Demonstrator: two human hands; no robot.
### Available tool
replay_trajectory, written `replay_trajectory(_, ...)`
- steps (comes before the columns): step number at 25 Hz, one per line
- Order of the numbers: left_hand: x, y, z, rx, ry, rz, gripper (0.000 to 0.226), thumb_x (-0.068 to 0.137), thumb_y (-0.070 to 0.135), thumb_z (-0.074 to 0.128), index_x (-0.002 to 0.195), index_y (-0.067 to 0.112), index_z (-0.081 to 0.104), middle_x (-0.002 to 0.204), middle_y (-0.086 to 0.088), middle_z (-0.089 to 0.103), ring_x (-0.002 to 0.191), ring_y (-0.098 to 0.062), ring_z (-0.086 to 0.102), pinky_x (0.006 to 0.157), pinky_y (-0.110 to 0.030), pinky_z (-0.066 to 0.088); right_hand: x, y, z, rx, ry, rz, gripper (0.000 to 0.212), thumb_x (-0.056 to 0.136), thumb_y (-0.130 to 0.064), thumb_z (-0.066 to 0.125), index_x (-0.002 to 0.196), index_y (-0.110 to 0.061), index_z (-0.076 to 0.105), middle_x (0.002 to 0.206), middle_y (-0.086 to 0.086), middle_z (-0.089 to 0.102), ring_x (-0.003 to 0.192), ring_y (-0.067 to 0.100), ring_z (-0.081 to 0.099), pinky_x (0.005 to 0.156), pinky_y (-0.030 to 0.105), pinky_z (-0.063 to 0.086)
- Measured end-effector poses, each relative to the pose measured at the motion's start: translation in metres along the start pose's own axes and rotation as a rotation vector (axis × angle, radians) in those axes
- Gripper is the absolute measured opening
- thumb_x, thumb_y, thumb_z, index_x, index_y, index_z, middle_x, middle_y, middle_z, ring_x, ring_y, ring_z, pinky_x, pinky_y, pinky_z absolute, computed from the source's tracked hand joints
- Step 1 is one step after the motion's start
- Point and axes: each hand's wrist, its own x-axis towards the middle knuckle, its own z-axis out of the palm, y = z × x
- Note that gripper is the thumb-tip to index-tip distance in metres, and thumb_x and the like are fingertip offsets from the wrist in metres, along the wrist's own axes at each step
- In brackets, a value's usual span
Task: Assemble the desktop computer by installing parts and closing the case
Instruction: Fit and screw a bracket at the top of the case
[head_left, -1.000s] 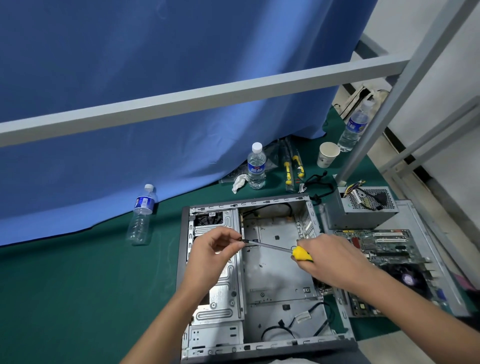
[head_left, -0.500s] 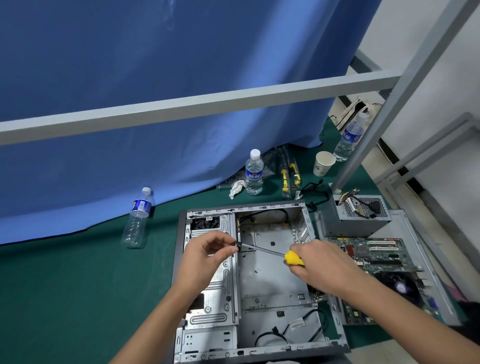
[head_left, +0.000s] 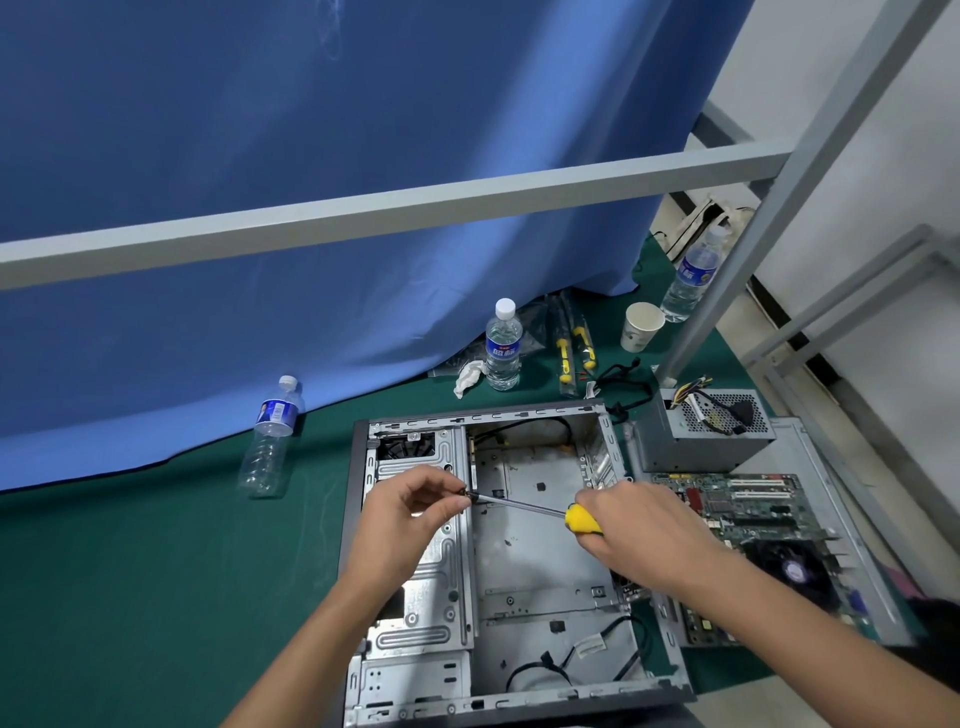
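Note:
An open grey computer case lies flat on the green table, its inside bare apart from a few black cables. My right hand grips the yellow handle of a screwdriver held over the case. My left hand pinches a small screw at the screwdriver's tip, above the drive cage. A green motherboard rests on the removed side panel to the right of the case. A grey power supply with coloured wires stands behind the motherboard.
Three water bottles stand or lie on the table, beside a paper cup and more yellow-handled screwdrivers. A grey metal frame bar crosses in front of a blue curtain. Loose black cables lie behind the case.
The view has shifted slightly. Both hands have stayed over the case, the left fingers still working at the screwdriver's tip.

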Motion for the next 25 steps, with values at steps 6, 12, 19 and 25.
replay_trajectory(6, 0.000, 0.004, 0.001, 0.054, -0.038, 0.030, 0.018, 0.077, 0.000, 0.079, 0.080, 0.017, 0.073, 0.071, 0.004, 0.072, 0.065, -0.004, 0.064, 0.059, -0.012, 0.048, -0.001, -0.001, 0.000, -0.030, 0.002, -0.011, 0.011, 0.091, -0.034, 0.048, 0.085, -0.025, 0.048, 0.079, 0.000, 0.064, 0.072, 0.022, 0.061, 0.060, 0.031, 0.046)
replay_trajectory(12, -0.001, -0.001, 0.000, -0.050, 0.003, -0.008, 0.012, 0.077, -0.002, 0.078, 0.082, 0.008, 0.073, 0.067, 0.003, 0.071, 0.053, 0.002, 0.057, 0.045, -0.006, 0.038, -0.001, -0.005, 0.000, 0.028, 0.006, 0.008, 0.012, 0.092, -0.034, 0.048, 0.085, -0.024, 0.050, 0.080, 0.000, 0.065, 0.074, 0.023, 0.062, 0.065, 0.034, 0.052)
replay_trajectory(19, -0.002, -0.009, -0.007, 0.331, -0.024, 0.235, 0.013, 0.078, 0.007, 0.081, 0.081, 0.016, 0.074, 0.078, 0.010, 0.069, 0.075, -0.003, 0.063, 0.072, -0.013, 0.048, 0.004, -0.006, -0.007, -0.017, -0.048, -0.025, 0.019, 0.093, -0.042, 0.050, 0.090, -0.024, 0.055, 0.085, 0.002, 0.065, 0.078, 0.025, 0.061, 0.062, 0.031, 0.044)
replay_trajectory(25, 0.001, -0.028, -0.014, 0.389, -0.065, 0.087, 0.014, 0.080, 0.011, 0.080, 0.083, 0.021, 0.071, 0.079, 0.012, 0.068, 0.073, -0.001, 0.062, 0.071, -0.009, 0.047, 0.013, -0.009, -0.020, 0.168, -0.256, -0.089, 0.026, 0.081, -0.026, 0.055, 0.106, -0.027, 0.050, 0.088, -0.002, 0.056, 0.076, 0.017, 0.053, 0.060, 0.030, 0.042)
